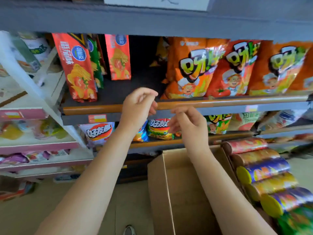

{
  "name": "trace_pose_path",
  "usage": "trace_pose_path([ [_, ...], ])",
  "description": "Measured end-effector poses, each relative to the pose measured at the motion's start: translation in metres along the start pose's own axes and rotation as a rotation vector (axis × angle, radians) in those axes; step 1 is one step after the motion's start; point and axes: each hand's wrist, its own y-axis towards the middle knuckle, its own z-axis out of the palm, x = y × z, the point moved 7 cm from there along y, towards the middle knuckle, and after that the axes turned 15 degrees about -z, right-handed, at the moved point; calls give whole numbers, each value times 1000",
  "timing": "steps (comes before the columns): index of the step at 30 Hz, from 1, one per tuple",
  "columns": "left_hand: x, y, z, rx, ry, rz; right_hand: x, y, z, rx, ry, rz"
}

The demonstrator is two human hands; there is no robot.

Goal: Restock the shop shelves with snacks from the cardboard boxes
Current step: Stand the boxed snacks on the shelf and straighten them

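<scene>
Left hand (138, 106) and right hand (188, 123): both loosely curled, holding nothing, raised before the shelf (220, 101) edge. Gap (144, 72): dark bare shelf just beyond the left hand, between upright red packs (77, 65) and glossy orange bags (191, 68). Cans (264, 170): foil-wrapped cylinders, long axes pointing shelfward, stacked low right, nearer the right hand. Box (171, 189): matte cardboard, open, below both forearms.
</scene>
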Motion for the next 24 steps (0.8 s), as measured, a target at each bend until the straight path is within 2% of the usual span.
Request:
trace_pose_path([
  [6, 108, -73, 175, 269, 258, -246, -111, -112, -164, -170, -318, 318],
  [10, 159, -131, 294, 483, 485, -315, -135, -170, -282, -286, -593, 355],
  [12, 171, -155, 344, 555, 544, -281, -138, -191, -331, -348, -771, 247],
  [14, 175, -175, 387, 604, 625, -218, -145, -215, -379, -455, -902, 214],
  [17, 180, -201, 439, 662, 728, -128, -165, -250, -445, -618, -941, 408],
  [20, 188, -226, 478, 742, 861, -31, -190, -281, -479, -670, -874, 685],
  [24, 196, -252, 516, 776, 1046, 154, -210, -317, -497, -759, -767, 841],
])
